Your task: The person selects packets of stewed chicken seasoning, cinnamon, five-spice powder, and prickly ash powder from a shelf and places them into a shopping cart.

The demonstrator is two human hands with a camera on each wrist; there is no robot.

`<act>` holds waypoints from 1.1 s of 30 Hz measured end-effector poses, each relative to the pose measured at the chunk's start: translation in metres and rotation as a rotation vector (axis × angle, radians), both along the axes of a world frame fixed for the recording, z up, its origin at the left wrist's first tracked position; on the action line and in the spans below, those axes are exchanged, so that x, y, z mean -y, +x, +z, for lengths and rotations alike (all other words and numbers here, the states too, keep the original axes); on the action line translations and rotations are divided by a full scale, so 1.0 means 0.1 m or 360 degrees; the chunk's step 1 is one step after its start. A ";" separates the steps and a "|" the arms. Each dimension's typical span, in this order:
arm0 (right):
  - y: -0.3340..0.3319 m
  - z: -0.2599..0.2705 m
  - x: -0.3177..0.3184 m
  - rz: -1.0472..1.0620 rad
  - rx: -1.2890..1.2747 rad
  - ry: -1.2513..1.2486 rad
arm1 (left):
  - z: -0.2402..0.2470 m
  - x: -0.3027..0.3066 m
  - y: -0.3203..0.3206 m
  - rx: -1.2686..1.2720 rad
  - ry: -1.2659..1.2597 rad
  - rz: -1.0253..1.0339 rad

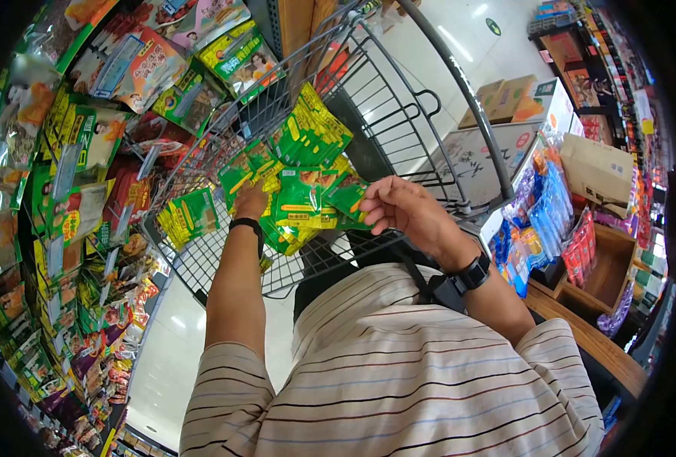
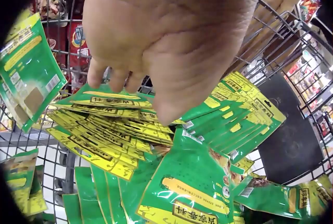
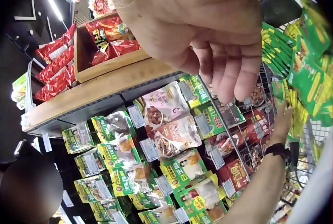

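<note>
Green and yellow packets [image 1: 300,194] lie in several overlapping stacks in a wire shopping cart [image 1: 269,282]. My left hand [image 1: 251,202] reaches down onto a stack at the left of the pile; in the left wrist view the hand [image 2: 166,36] covers part of that stack [image 2: 104,130], and its fingertips are partly hidden. My right hand [image 1: 402,209] is raised at the pile's right side with fingers bent, beside a green packet [image 1: 347,199]; the right wrist view shows that hand [image 3: 208,42] with loosely curled fingers and nothing in them.
Shelves of hanging packets [image 1: 86,206] run along the left. The cart's handle [image 1: 475,99] curves at the upper right. Cardboard boxes [image 1: 505,145], blue bags [image 1: 547,206] and a wooden bin [image 1: 604,266] stand to the right.
</note>
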State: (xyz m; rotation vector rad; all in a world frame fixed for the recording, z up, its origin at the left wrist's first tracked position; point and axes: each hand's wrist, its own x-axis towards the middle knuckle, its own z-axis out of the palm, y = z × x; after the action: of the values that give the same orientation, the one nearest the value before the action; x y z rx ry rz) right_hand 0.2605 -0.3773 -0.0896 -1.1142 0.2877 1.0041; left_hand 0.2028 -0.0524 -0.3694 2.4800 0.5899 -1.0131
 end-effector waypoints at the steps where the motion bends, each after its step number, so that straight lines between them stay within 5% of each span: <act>1: -0.01 0.00 0.00 0.0005 0.0001 -0.0002 | 0.00 0.00 0.00 -0.0003 -0.0012 -0.0015; 8: -0.04 -0.01 -0.02 0.0027 0.0016 -0.0016 | -0.10 -0.02 -0.01 -0.0043 -0.0046 0.0037; 14: -0.05 0.01 -0.03 0.0056 0.0007 -0.0041 | -0.29 -0.17 -0.09 0.0200 -0.0191 0.0332; 16: -0.04 0.02 -0.07 0.0078 0.0018 -0.0046 | -0.20 -0.25 -0.13 0.0379 -0.0074 0.0195; 18: -0.03 0.00 -0.10 0.0115 0.0063 0.0014 | 0.10 -0.35 -0.14 0.0600 0.0074 0.0072; 22: -0.06 0.10 -0.36 0.0312 0.0463 -0.0170 | 1.02 -0.61 -0.20 0.1236 -0.0425 0.0234; 25: -0.02 -0.07 -0.57 0.0542 0.1184 -0.0196 | 1.93 -0.68 -0.30 0.1256 -0.0804 0.0382; 30: -0.10 0.40 -1.10 0.0642 0.1938 -0.0350 | 3.13 -0.54 -0.53 0.1046 -0.1339 0.0674; 33: -0.19 0.39 -1.32 0.0739 0.1788 -0.0142 | 3.44 -0.48 -0.67 0.1048 -0.1545 0.0686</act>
State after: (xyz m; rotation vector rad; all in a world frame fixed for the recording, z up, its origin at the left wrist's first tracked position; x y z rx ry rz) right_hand 0.2413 -0.2448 -0.0510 -1.6924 -0.8682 0.6148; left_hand 0.1357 -0.0042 -0.0255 1.5538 0.2769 -0.1701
